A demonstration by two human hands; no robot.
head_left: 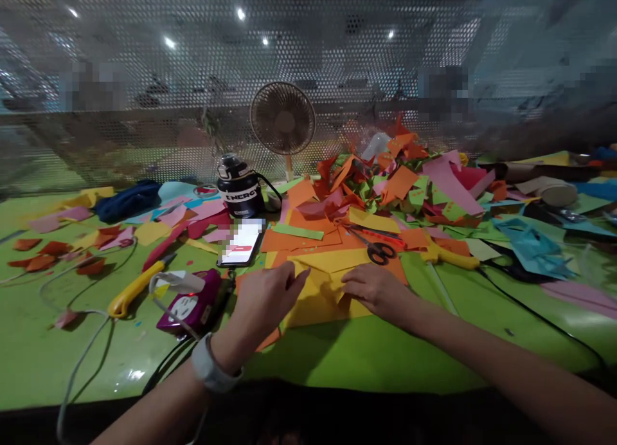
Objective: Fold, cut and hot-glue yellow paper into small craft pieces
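A folded piece of yellow paper (313, 303) lies in front of me on top of orange sheets (277, 241). My left hand (267, 297), with a pale watch on its wrist, is at the paper's left side. Its fingers are curled and its thumb reaches over the yellow paper, closed on it. From the right, my right hand (378, 289) pinches a raised edge of the same paper with bent fingers. Its fingertips are partly hidden behind that edge. Dark-handled scissors (382, 252) rest just beyond my right hand.
A phone (242, 242), a purple power strip (190, 303) and a yellow-handled tool (137, 289) lie left. Behind stand a black bottle (240, 191) and a fan (283, 118). Paper scraps (400, 184) pile up at the back right. A yellow glue gun (450, 255) trails a cord rightward.
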